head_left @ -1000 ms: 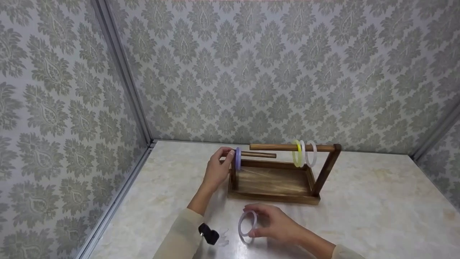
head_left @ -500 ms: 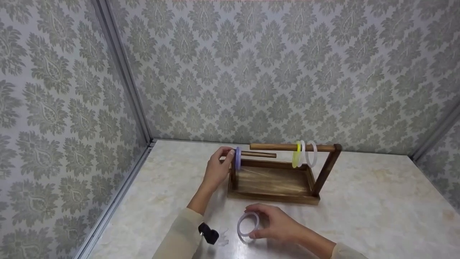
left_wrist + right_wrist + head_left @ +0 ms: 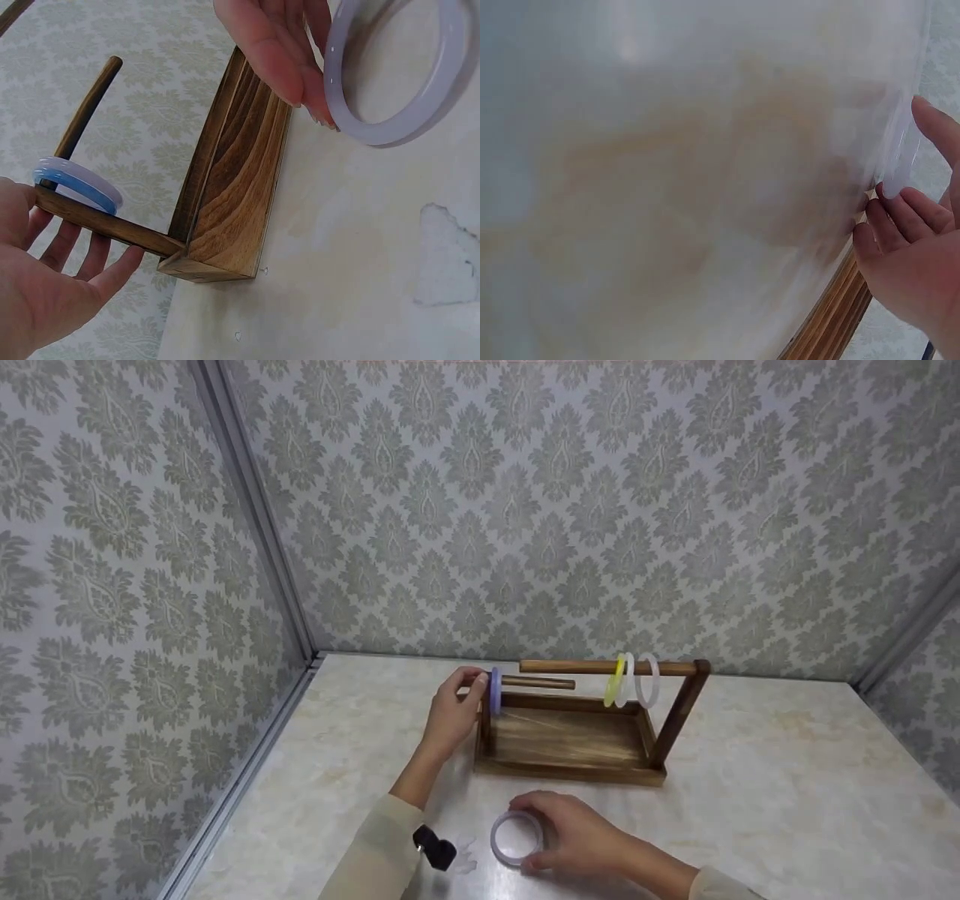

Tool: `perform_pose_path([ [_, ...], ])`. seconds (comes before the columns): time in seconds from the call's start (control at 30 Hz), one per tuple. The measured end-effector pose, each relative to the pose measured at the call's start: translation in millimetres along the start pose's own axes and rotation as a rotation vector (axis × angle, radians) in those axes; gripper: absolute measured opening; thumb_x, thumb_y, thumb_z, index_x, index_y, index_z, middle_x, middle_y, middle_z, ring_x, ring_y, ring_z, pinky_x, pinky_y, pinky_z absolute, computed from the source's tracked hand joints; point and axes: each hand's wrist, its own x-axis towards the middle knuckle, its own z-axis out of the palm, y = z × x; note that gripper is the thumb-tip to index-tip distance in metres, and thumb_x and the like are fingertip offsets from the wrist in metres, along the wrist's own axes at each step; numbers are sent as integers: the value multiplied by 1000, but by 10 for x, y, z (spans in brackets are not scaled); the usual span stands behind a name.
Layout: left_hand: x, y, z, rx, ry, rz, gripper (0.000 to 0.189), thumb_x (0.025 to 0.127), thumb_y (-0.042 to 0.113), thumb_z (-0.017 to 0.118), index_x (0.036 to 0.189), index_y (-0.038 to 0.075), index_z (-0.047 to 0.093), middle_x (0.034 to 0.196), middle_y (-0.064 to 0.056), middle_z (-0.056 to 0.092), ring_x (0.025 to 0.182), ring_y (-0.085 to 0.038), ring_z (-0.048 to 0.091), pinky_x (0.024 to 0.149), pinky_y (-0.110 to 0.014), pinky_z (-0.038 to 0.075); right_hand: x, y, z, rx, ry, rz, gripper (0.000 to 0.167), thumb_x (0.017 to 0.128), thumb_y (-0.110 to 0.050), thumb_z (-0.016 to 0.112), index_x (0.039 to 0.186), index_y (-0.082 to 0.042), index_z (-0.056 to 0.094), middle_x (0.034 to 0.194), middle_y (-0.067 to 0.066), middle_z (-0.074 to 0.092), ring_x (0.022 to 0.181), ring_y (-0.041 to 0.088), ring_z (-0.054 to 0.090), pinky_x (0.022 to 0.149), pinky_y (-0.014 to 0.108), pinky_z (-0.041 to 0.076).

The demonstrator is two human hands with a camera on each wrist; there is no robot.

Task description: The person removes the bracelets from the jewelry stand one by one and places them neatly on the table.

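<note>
My left hand (image 3: 452,709) grips the upright post at the left end of a brown wooden bangle stand (image 3: 570,775). Beside those fingers, a lilac bangle (image 3: 94,175) and a blue bangle (image 3: 79,192) hang together on the short lower peg (image 3: 540,682). My right hand (image 3: 581,832) pinches another pale lilac bangle (image 3: 494,840) between thumb and fingertips, in front of the stand and at or close to the tabletop. On the long upper bar (image 3: 562,667) hang a yellow bangle (image 3: 614,682), a white bangle (image 3: 628,664) and a pale translucent bangle (image 3: 657,679).
The stand's base is a shallow tray with low walls on a pale marbled table (image 3: 780,780). A clear, irregular patch (image 3: 466,856) shows on the tabletop near my left sleeve. Patterned walls (image 3: 480,510) close off the back and left.
The bangle in my right hand has tilted from upright toward flat, turning its round opening upward. On the upper bar, the yellow bangle has swung. My left hand has stayed on the post.
</note>
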Motion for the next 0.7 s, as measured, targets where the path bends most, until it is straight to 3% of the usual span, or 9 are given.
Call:
perform_pose_path([
  [0.27,-13,19,8,3,3,-7,34,112,37,55,133,12,65,127,-12,65,113,-30,68,92,-50,62,-19,1,45,-63,15,-34,70,80,-38,94,139,-14,64,136,-3,67,128,19,61,109,42,51],
  [0.7,-11,29,1,9,0,6,33,112,37,56,133,13,66,127,-11,65,113,-28,68,91,-51,62,-27,-3,42,-32,0,4,72,80,-39,94,142,-18,63,139,-5,65,132,18,58,112,42,48],
])
